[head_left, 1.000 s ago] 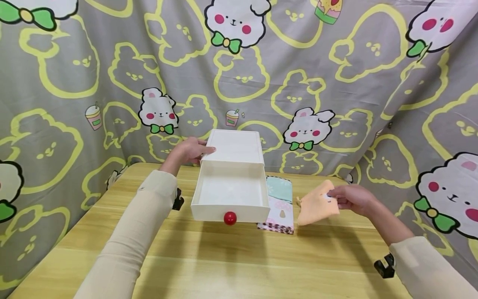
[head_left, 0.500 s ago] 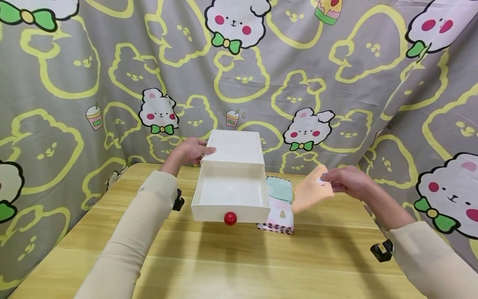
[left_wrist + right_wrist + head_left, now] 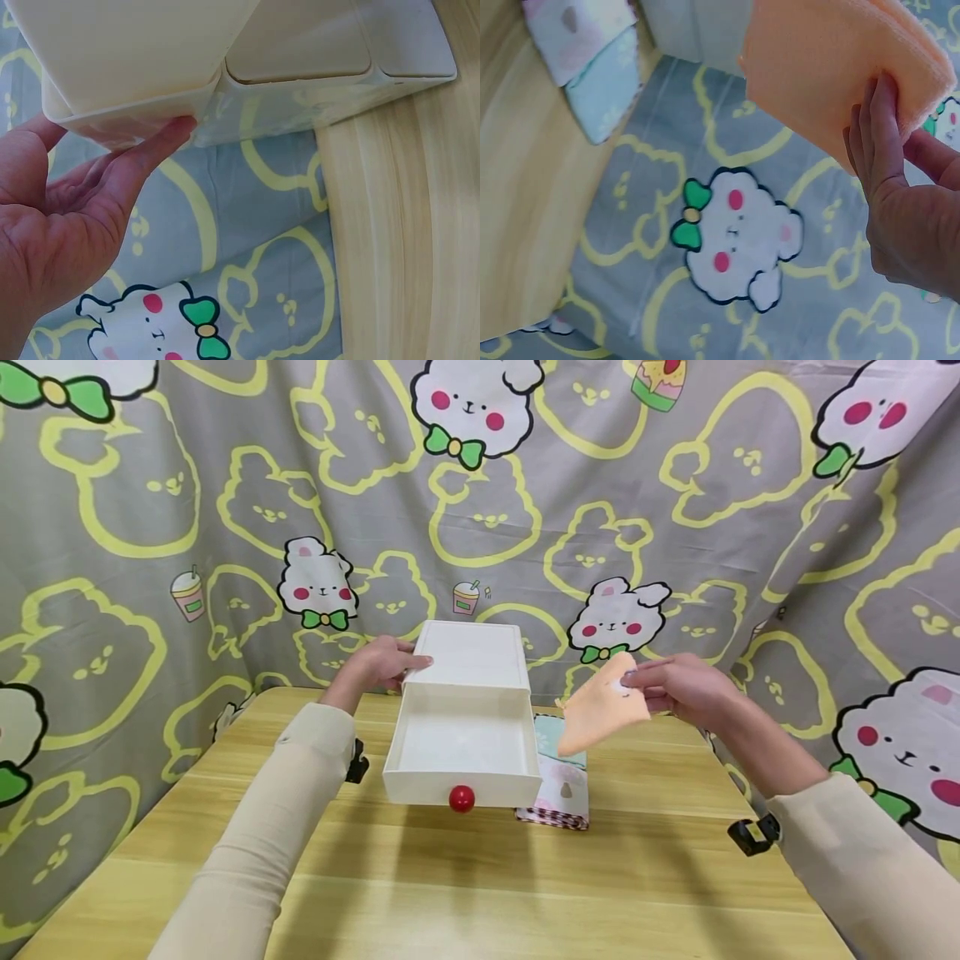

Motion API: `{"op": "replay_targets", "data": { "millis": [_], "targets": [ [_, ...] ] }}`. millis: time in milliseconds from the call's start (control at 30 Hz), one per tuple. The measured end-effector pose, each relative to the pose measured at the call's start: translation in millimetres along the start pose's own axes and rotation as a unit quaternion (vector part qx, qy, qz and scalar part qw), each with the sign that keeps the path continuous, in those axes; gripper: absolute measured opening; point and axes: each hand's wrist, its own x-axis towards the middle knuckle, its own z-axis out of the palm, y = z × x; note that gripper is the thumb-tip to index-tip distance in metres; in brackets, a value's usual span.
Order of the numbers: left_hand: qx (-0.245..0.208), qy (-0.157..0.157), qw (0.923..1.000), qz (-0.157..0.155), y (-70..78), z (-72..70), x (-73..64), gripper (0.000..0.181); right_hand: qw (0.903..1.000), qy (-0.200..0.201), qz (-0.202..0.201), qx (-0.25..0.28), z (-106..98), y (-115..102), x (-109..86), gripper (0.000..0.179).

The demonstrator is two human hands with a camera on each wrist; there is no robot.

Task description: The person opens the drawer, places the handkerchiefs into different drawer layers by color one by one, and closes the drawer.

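Note:
A white drawer unit [image 3: 474, 653] stands at the back of the table, its drawer [image 3: 422, 787] pulled out and nothing inside. The drawer front carries a red knob [image 3: 462, 798]. My left hand [image 3: 381, 662] grips the unit's upper left edge, as the left wrist view shows with thumb and fingers around the casing [image 3: 142, 116]. In my right hand [image 3: 684, 687] a folded peach towel [image 3: 598, 708] with a small printed face is pinched by one edge, raised above the table. The right wrist view shows its fluffy folded layers [image 3: 810, 67] between fingers and thumb.
Right of the drawer lies a folded cloth [image 3: 562, 787] in mint and pink with a checked edge, partly overlapped by the peach towel. A patterned grey curtain [image 3: 495, 468] hangs close behind the wooden table [image 3: 450, 893]. Black clips [image 3: 753, 835] hang at both sleeves.
My right hand has lifted the peach towel and carried it up and left, over the mint end of the folded cloth. The left hand and drawer unit have stayed put.

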Motion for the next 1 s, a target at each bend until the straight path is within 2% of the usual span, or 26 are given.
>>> {"op": "replay_targets", "data": {
  "millis": [267, 433, 633, 833, 1000],
  "targets": [
    [0.004, 0.0, 1.0, -0.002, 0.1, -0.1, -1.1, 0.066, 0.9996, 0.016, -0.023, 0.006, 4, -37, -7.5, 0.058],
    [0.007, 0.001, 1.0, 0.001, 0.2, 0.1, -1.6, 0.065, 0.998, 0.02, -0.045, 0.039, 11, -55, -9.4, 0.053],
    [0.005, -0.003, 1.0, -0.003, -0.1, -0.4, -1.4, 0.066, 0.9972, 0.004, -0.065, 0.036, 25, -70, -10.1, 0.047],
    [0.003, -0.007, 1.0, 0.0, -0.1, -0.7, -0.5, 0.067, 0.9939, -0.024, -0.076, 0.076, 49, -81, -5.9, 0.033],
    [0.007, -0.007, 0.9999, -0.003, 0.5, -1.2, 0.5, 0.069, 0.9913, -0.051, -0.083, 0.089, 69, -88, 2.1, 0.039]
  ]
}}
